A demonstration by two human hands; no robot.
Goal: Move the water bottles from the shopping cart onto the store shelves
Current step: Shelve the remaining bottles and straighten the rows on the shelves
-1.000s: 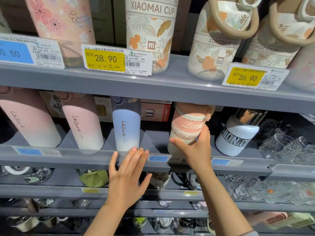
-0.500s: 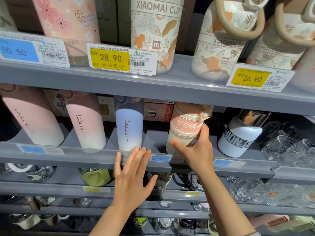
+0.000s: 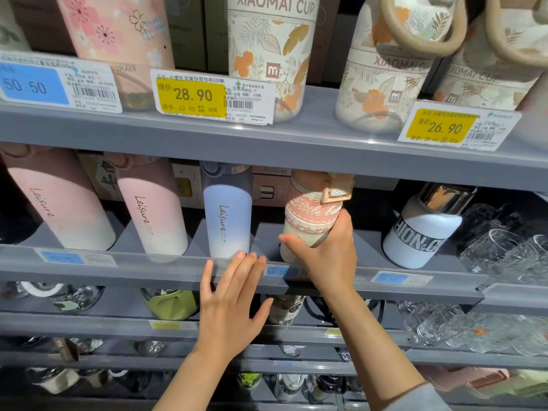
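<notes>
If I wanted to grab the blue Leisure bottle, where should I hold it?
Hold the blue Leisure bottle round its smooth, straight middle, reaching in from the front. Its cap is tucked under the shelf above, and neighbours stand on both sides, so the front is probably easiest.

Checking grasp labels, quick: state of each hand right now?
Left hand: open, fingers straight, fingertips on the shelf edge.
Right hand: gripping the pink bottle on the shelf.
</notes>
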